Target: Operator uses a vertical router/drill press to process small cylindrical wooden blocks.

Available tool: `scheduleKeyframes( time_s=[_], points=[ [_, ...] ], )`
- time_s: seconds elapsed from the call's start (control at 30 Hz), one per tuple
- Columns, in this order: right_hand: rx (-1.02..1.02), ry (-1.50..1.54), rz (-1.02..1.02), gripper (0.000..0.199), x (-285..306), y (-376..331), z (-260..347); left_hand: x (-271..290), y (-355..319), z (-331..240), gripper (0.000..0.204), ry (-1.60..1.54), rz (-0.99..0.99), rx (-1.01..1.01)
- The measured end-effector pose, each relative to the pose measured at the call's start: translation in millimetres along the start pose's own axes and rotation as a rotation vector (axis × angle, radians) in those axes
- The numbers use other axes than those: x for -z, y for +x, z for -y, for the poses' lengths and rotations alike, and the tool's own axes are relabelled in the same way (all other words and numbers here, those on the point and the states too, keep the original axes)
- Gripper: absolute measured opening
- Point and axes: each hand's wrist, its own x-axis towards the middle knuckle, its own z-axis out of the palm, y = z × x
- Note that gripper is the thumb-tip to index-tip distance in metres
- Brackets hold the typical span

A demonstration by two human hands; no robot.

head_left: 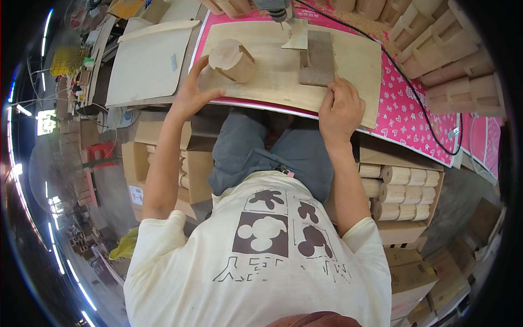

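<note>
We see a round wooden holder point(232, 60) lying on the pale board point(272, 76) at the bench's near-left part; our left hand point(190, 95) cups its side, fingers spread; our right hand point(340, 111) presses loosely curled on the board's near edge, just below a dark wooden block point(317, 59); pink patterned sheet point(406, 117) lies beneath.

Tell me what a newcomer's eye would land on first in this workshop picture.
First, the bright pink patterned sheet covering the bench at upper right, with a pale plywood board lying on it. On that board the left hand touches a round wooden cylinder, while the right hand rests at the board's near edge beside a dark wooden block. Stacked notched wooden pieces crowd the top right corner.
</note>
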Motion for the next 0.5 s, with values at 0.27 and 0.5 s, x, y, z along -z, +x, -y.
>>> scheduleKeyframes(
  time_s=[0.27,0.5],
  points=[
    [0.12,-0.031,0.06,0.018,3,2,3,-15,24,-20,0.12,-0.286,0.007,-0.001],
    [0.128,-0.061,0.098,0.022,5,1,6,-34,35,-33,0.107,-0.379,-0.011,-0.049]
  ],
)
